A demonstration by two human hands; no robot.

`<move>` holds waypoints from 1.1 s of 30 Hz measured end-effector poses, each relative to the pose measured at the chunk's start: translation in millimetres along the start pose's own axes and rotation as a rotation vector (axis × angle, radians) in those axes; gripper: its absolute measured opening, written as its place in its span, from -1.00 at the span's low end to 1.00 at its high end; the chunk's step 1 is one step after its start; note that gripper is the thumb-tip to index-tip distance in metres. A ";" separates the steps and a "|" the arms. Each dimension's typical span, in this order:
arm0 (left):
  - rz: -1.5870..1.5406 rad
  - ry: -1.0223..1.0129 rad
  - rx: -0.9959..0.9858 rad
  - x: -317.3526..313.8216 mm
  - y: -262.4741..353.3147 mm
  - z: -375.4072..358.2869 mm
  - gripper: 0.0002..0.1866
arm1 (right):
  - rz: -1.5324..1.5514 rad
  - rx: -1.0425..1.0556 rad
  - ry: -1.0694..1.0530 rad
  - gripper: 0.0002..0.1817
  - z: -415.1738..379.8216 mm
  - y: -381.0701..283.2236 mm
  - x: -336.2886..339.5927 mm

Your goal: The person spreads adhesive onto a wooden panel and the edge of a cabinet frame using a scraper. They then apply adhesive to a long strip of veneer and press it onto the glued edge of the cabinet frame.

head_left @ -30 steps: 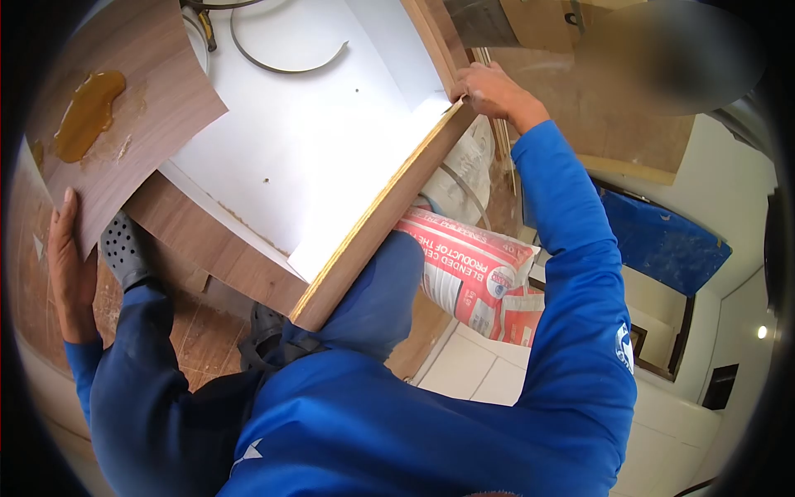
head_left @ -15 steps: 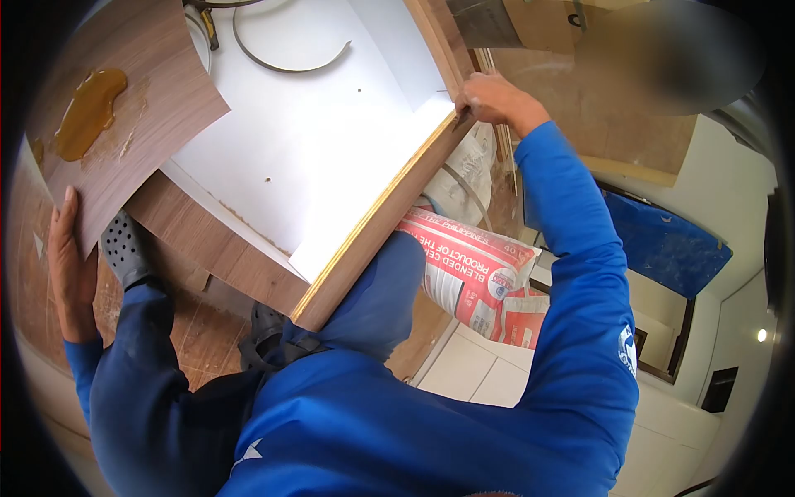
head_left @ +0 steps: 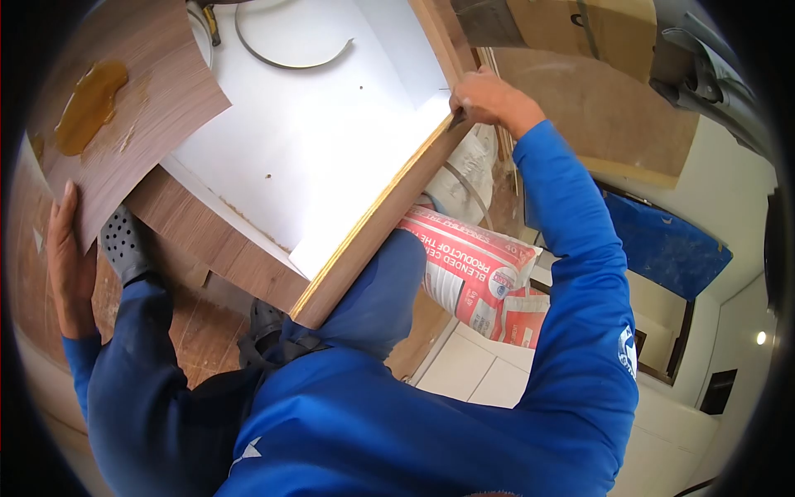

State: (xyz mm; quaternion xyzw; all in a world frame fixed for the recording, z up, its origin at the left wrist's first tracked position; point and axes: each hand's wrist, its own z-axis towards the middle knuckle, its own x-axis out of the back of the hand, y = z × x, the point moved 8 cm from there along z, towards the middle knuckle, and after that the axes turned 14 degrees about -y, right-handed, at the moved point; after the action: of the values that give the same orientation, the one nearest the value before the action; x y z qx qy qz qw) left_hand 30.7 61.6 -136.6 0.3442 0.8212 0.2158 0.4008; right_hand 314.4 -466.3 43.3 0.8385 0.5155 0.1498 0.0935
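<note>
My left hand grips the lower left edge of a wood-grain sheet, its fingers stretched along the edge. An amber puddle of what looks like glue lies on the sheet. At the far end of a box-like panel's edge, my right hand is closed on a small dark flat blade. The blade touches or nearly touches that edge, which shows a pale yellowish strip; its handle is hidden in my fingers. The panel's white inside faces up, and its near corner rests by my knee.
A curled thin strip lies on the white surface, near a yellow-and-black tool. Right of my knee is a red-and-white cement bag. Brown boards, grey fabric and a blue panel are farther right.
My right hand has shifted slightly up and left along the panel's end. The blurred patch at upper right has cleared, showing grey fabric. My left hand stays on the sheet.
</note>
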 end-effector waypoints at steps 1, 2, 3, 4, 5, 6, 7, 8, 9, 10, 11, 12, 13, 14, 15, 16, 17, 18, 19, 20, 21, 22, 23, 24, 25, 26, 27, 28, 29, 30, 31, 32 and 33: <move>0.027 -0.025 -0.030 0.9 0.3 2.7 -0.63 | 0.010 0.014 0.101 -0.68 -17.4 1.9 21.5; 0.051 -0.048 -0.059 2.9 -0.1 4.3 -0.63 | 0.018 0.031 0.201 -0.69 -31.5 4.3 36.9; 0.049 -0.049 -0.060 8.7 -1.5 5.6 -0.63 | 0.016 0.029 0.200 -0.69 -38.0 10.8 39.1; 0.030 -0.047 -0.029 15.6 -3.8 7.3 -0.57 | 0.009 -0.058 0.297 -0.70 -47.9 26.0 47.5; 0.014 -0.047 0.005 18.9 -5.3 7.8 -0.51 | 0.006 -0.145 0.392 -0.70 -57.6 38.7 53.0; 0.016 -0.052 0.005 12.5 -3.5 5.5 -0.51 | 0.009 -0.149 0.392 -0.70 -61.0 44.3 51.7; 0.019 -0.044 -0.008 2.1 -0.9 2.4 -0.57 | 0.276 -0.097 0.346 -0.70 -61.8 55.1 46.2; 0.021 -0.036 -0.021 -3.9 1.2 1.8 -0.63 | 0.541 -0.045 0.298 -0.70 -62.9 62.9 38.9; 0.020 -0.039 -0.023 -2.6 1.0 3.8 -0.63 | 0.541 -0.048 0.300 -0.70 -64.8 63.7 35.3; 0.007 -0.056 -0.026 0.7 -0.6 5.1 -0.62 | 0.704 -0.041 0.281 -0.70 -63.0 64.5 26.7; -0.005 -0.069 -0.026 3.8 -2.3 3.8 -0.61 | 0.866 -0.029 0.257 -0.70 -60.4 64.0 18.3; -0.003 -0.061 -0.022 5.0 -2.8 2.1 -0.61 | 0.867 -0.021 0.252 -0.70 -60.3 58.5 16.3; -0.009 -0.039 -0.027 5.9 -2.4 3.0 -0.61 | 0.895 0.016 0.250 -0.69 -60.1 51.1 13.8; -0.011 -0.013 -0.026 8.7 -2.1 2.6 -0.61 | 0.927 0.059 0.243 -0.69 -58.6 41.2 9.5; 0.003 0.004 -0.008 11.5 -1.8 -0.2 -0.61 | 0.912 0.114 0.375 -0.69 -63.6 31.1 12.9; -0.015 0.018 -0.016 8.5 -0.5 -2.0 -0.62 | 0.929 0.131 0.357 -0.69 -65.2 17.6 10.5; -0.036 0.026 -0.029 6.4 0.2 -0.7 -0.63 | 0.900 0.167 0.411 -0.68 -72.9 8.2 17.2; -0.022 0.036 -0.014 9.2 -0.2 -0.6 -0.63 | 0.871 0.205 0.467 -0.67 -80.2 -3.1 24.2; -0.028 0.020 -0.024 10.0 0.7 0.0 -0.64 | 0.898 0.277 0.498 -0.71 -87.1 -17.1 28.9; -0.038 0.001 -0.037 8.7 0.6 2.2 -0.65 | 0.906 0.287 0.492 -0.71 -94.7 -28.2 33.2; -0.028 0.012 -0.025 7.3 -0.5 3.0 -0.65 | 0.854 0.327 0.513 -0.72 -104.4 -45.8 41.4; -0.020 0.015 -0.037 4.3 2.1 1.7 -0.65 | 0.810 0.375 0.535 -0.72 -111.9 -67.2 47.8; -0.013 0.019 -0.052 2.0 4.6 0.8 -0.65 | 0.826 0.398 0.527 -0.72 -117.5 -87.1 51.4; 0.002 0.042 -0.040 2.4 4.7 1.3 -0.65 | 0.639 0.395 0.617 -0.71 -128.6 -110.0 61.4; 0.018 0.051 -0.052 2.4 6.6 1.0 -0.66 | 0.455 0.393 0.704 -0.69 -135.9 -133.1 66.8; 0.030 0.055 -0.064 1.4 7.6 -1.1 -0.66 | 0.471 0.418 0.696 -0.69 -135.1 -149.1 65.2; 0.039 0.070 -0.054 -1.4 8.2 -3.0 -0.66 | 0.409 0.431 0.658 -0.68 -133.1 -165.1 62.7; -0.006 0.110 -0.044 -5.1 8.0 -2.9 -0.63 | 0.342 0.433 0.620 -0.67 -131.0 -175.0 59.8; -0.055 0.146 -0.039 -6.8 6.5 -3.2 -0.58 | 0.282 0.457 0.628 -0.62 -127.7 -181.4 54.4; -0.056 0.152 -0.038 -6.0 5.4 -5.6 -0.58 | 0.281 0.463 0.626 -0.62 -125.0 -186.1 50.5; 0.083 0.083 -0.072 -9.4 10.8 -7.4 -0.59 | 0.277 0.480 0.632 -0.63 -123.2 -192.8 47.2; 0.220 0.008 -0.103 -14.9 14.8 -8.6 -0.60 | 0.275 0.493 0.637 -0.64 -121.2 -198.7 41.9; 0.220 0.011 -0.101 -14.5 14.9 -8.5 -0.60 | 0.188 0.478 0.686 -0.63 -119.9 -205.2 34.3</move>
State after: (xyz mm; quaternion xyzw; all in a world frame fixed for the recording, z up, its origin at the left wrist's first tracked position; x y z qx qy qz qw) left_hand 36.0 60.2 -114.9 0.4103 0.7688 0.3015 0.3869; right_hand 115.6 -342.9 97.2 0.7815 0.4583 0.3043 -0.2943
